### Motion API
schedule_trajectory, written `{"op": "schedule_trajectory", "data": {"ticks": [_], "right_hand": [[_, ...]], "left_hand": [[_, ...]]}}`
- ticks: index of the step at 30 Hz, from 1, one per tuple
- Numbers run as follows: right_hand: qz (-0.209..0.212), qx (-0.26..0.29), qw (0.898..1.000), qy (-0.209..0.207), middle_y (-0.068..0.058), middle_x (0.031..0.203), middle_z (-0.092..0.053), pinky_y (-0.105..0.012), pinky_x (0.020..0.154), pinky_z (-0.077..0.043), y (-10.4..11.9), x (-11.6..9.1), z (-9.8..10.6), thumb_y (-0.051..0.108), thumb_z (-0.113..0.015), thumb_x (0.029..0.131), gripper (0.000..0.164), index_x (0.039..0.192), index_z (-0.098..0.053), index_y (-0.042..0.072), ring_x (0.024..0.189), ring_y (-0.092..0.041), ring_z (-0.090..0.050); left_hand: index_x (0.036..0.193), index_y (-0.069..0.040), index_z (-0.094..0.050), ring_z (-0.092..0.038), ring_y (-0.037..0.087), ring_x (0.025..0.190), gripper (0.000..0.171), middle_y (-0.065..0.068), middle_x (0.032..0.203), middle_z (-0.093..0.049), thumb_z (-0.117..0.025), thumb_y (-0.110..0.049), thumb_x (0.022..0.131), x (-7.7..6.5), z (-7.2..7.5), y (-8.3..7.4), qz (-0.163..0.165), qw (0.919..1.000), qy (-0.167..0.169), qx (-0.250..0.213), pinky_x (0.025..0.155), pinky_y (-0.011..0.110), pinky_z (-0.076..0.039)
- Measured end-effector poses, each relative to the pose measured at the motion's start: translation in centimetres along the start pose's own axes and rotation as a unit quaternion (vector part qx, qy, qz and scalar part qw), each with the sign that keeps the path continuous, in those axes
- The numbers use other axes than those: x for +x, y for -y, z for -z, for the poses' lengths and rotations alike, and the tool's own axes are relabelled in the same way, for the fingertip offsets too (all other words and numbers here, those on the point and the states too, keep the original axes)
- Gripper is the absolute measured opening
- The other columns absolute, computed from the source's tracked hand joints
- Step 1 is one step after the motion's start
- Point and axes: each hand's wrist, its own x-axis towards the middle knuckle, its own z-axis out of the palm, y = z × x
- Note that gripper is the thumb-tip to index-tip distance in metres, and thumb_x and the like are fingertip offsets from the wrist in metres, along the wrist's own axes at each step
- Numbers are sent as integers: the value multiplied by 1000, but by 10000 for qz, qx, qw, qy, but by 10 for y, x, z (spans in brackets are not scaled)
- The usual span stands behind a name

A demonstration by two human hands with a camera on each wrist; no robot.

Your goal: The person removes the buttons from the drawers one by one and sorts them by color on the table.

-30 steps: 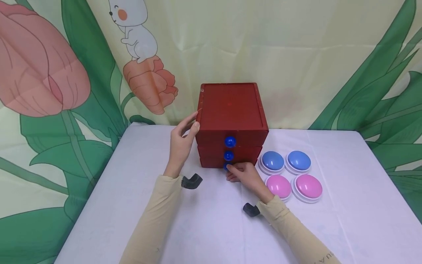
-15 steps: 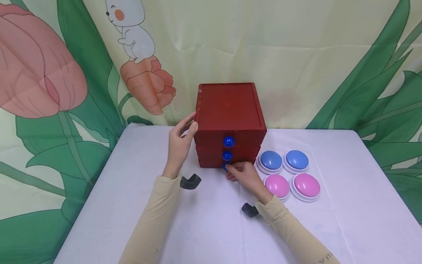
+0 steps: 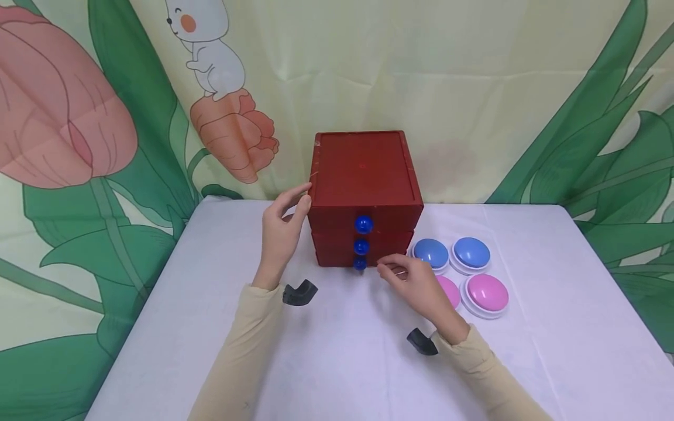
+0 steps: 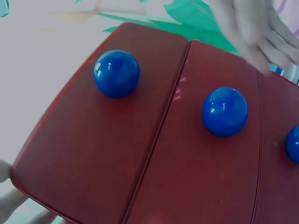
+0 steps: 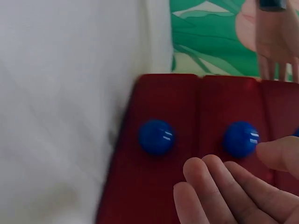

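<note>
A dark red three-drawer box (image 3: 363, 169) stands at the back of the table, its drawer fronts flush. Blue round knobs run down its front: the top knob (image 3: 364, 224), the middle knob (image 3: 361, 246) and the small-looking bottom knob (image 3: 360, 264). My left hand (image 3: 281, 231) is at the box's left side, fingertips and thumb right at its upper edge. Just right of the bottom knob is my right hand (image 3: 416, 286), apart from it, with fingers loosely bent and nothing in them. In the right wrist view its fingers (image 5: 215, 186) spread before the drawer fronts.
To the right of the box are two blue dome buttons (image 3: 471, 252) on white bases, with two pink dome buttons (image 3: 488, 292) before them; my right hand partly hides one pink one. A printed curtain (image 3: 447, 105) hangs behind the white table (image 3: 337, 362).
My right hand has let go of the bottom knob and drawn back to the right. The left hand stays beside the box. The head view has shifted slightly.
</note>
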Motion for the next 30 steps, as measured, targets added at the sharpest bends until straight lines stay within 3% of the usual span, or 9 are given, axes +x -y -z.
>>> {"op": "schedule_trajectory", "data": {"ticks": [3, 10, 17, 22, 30], "right_hand": [[89, -104, 9998, -108, -6, 103, -75, -34, 81, -59, 9, -5, 10, 18, -67, 95, 25, 114, -72, 3, 93, -20, -70], [267, -416, 9982, -331, -6, 113, -70, -44, 89, -57, 27, -16, 28, 22, -67, 95, 30, 121, -68, 7, 103, -22, -67], [706, -909, 9912, -651, -3, 116, -68, -41, 83, -58, 40, -27, 35, 20, -71, 92, 32, 123, -68, 11, 104, -20, -65], [991, -1039, 9866, -775, -3, 117, -67, -42, 86, -56, 43, -34, 37, 17, -72, 91, 34, 124, -67, 11, 104, -20, -63], [1237, -1310, 9801, -831, -5, 123, -63, -46, 91, -55, 44, -43, 35, 18, -76, 88, 44, 129, -63, 9, 115, -22, -58]], "left_hand": [[130, 2, -63, -62, 26, 117, 33, 17, 129, -64, -60, -10, 98, -3, 2, -1, -108, 9998, -66, 119, 84, 22, -53], [129, -5, -64, -61, 21, 118, 33, 9, 129, -64, -62, -9, 97, -8, 8, 24, -578, 9974, -330, 266, 95, 41, -54], [129, -15, -66, -61, 15, 116, 32, -1, 127, -65, -64, -14, 97, -24, 15, 22, -832, 9958, -296, 261, 94, 34, -55], [128, -13, -67, -60, 16, 117, 33, 1, 128, -65, -64, -8, 95, -35, 18, 19, -1112, 9926, -306, 380, 95, 31, -54], [126, -9, -68, -59, 20, 119, 34, 4, 128, -66, -66, -4, 92, -51, 20, 21, -1574, 9801, -318, 1169, 97, 31, -51]]}}
